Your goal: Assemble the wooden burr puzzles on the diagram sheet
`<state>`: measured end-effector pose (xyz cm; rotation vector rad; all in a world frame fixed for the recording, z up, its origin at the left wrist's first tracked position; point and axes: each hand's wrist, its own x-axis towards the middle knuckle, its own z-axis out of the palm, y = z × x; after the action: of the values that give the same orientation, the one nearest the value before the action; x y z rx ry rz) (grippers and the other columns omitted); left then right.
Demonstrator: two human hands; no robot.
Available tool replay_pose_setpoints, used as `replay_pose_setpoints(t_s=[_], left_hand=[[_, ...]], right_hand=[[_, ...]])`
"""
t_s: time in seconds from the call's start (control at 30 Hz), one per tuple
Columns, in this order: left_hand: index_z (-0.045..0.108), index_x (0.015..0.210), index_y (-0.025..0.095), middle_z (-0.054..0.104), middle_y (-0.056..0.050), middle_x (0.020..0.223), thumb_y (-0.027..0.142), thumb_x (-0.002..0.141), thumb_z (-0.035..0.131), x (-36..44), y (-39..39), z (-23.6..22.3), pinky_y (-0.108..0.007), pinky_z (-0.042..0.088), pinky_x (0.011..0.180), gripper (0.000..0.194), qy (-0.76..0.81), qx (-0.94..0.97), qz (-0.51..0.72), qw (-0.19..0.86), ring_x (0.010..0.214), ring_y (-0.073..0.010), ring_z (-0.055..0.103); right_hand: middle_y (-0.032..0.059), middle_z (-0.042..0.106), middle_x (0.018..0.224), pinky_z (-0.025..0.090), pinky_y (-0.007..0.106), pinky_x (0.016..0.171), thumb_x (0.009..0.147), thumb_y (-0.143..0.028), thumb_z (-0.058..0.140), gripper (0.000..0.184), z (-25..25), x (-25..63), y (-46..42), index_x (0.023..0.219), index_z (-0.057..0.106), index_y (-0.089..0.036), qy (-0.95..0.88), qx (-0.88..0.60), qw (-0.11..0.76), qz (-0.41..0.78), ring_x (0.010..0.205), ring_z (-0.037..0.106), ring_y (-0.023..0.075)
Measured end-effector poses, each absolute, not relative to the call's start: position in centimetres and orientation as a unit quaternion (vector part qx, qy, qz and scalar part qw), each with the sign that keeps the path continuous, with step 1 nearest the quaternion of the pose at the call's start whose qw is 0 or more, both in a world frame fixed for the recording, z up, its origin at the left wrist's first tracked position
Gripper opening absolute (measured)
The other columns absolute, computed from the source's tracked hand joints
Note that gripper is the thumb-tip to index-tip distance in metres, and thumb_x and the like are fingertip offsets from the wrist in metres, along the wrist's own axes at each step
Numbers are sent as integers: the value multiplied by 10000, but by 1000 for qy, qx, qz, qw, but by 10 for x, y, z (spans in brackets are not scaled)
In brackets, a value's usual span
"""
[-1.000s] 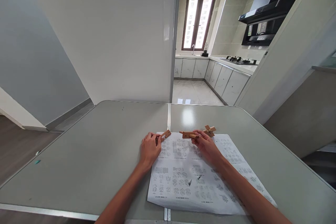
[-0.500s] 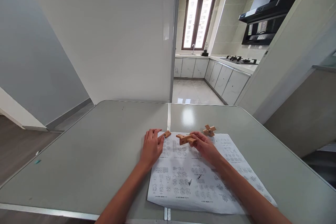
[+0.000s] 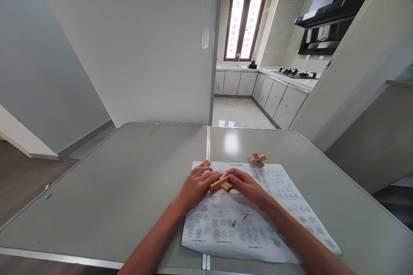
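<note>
Several crossed wooden puzzle pieces (image 3: 221, 184), one face marked with a black number, are held just above the printed sheet. My right hand (image 3: 245, 185) pinches them at their right end, thumb and fingers closed. My left hand (image 3: 199, 185) is at their left side, its fingers stretched toward the far side; its thumb is hidden, and I cannot tell how firmly it touches them. Behind the left fingers a loose wooden piece (image 3: 205, 163) lies at the sheet's top left edge, partly covered.
Under both hands lies the white instruction sheet (image 3: 226, 240), printed with small diagrams. A second crossed wooden assembly (image 3: 258, 160) sits at its top right edge. The grey folding table (image 3: 135, 189) has a metal seam down its middle. A small teal bit (image 3: 47, 197) lies far left.
My left hand has left the loose piece and come right to the crossed pieces. My right hand has brought those pieces slightly left and nearer to me.
</note>
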<state>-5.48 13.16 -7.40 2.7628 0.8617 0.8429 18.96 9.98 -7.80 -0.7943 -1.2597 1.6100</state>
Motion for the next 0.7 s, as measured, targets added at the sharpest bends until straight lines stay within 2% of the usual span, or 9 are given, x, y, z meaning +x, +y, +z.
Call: replay_pose_setpoints(t_s=[0.2, 0.37, 0.53, 0.7], left_hand=[[603, 1432, 341, 738, -15, 1314, 145, 1044, 494, -56, 131, -73, -454, 436, 1106, 448, 293, 915, 267, 72, 1258, -260, 631], [612, 1415, 325, 750, -20, 1280, 154, 1054, 490, -55, 131, -73, -441, 447, 1095, 418, 280, 922, 261, 58, 1227, -243, 648], [656, 1317, 297, 779, -3, 1193, 272, 1080, 516, -52, 130, -71, -417, 495, 1028, 276, 259, 919, 297, 15, 1138, -221, 679], [660, 1304, 292, 795, -3, 1116, 298, 1085, 511, -50, 129, -71, -396, 518, 994, 265, 265, 912, 313, 1, 1096, -210, 697]], right_hand=[[36, 699, 1041, 535, 353, 838, 836, -440, 853, 391, -71, 191, 97, 1138, 684, -259, -568, -276, 414, 656, 889, 669, 193], [41, 730, 965, 535, 361, 811, 898, -426, 789, 381, -73, 192, 97, 1199, 654, -235, -590, -270, 388, 655, 807, 697, 185], [47, 756, 913, 565, 360, 773, 909, -372, 788, 326, -76, 194, 98, 1147, 654, -193, -586, -256, 390, 662, 772, 710, 181], [66, 793, 911, 576, 329, 691, 906, -349, 798, 259, -77, 194, 98, 1042, 654, -181, -575, -260, 409, 659, 675, 708, 161]])
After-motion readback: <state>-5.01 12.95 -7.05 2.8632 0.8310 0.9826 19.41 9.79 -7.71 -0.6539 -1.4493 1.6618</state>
